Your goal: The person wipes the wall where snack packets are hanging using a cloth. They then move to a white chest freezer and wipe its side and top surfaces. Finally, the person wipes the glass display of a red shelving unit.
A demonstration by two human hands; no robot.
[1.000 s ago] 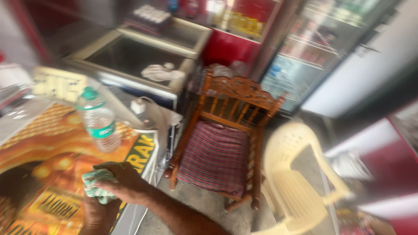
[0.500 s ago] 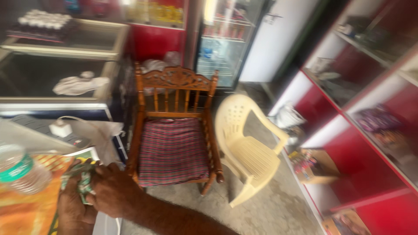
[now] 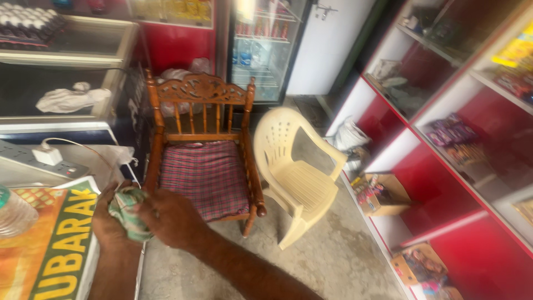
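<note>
Here, a bunched green cloth [image 3: 126, 211], long axis roughly upright, between both hands' clenched fingers [image 3: 145, 214].

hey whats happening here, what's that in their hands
A person stands at a counter in a small shop, both hands wrapped around a crumpled green and white cloth. The left hand cups it from below and the right hand closes over it from the side, just past the edge of a colourful printed sheet. Ahead on the floor are a wooden chair with a plaid cushion and a cream plastic chair.
</note>
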